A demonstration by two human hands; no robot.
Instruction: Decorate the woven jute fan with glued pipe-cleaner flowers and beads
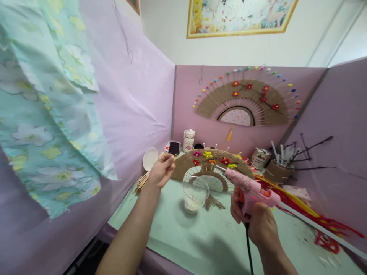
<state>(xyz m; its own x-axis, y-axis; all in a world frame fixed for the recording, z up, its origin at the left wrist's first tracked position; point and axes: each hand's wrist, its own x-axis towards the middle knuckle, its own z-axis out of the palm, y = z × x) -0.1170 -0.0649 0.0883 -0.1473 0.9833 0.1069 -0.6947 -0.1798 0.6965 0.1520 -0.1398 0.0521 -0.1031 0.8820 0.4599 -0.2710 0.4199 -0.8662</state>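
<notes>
My right hand [255,217] is wrapped round a pink glue gun [243,183], whose metal tip points left toward a brown twine fan [183,164] with red, yellow, orange and pink flowers. At the fan's left end, my left hand [162,170] is closed in a pinch; what it holds, if anything, is too small to make out. A clear plastic cup [195,194] with small white bits in it stands in front of the fan. Beside the cup lies a brown twine tassel [212,202].
Wooden sticks [141,183] and a white dish [150,159] are at the left. A white jar [189,140] stands behind the fan. At right are a pot of twigs [278,172] and red and yellow pipe cleaners [304,206]. A larger fan [212,103] hangs behind.
</notes>
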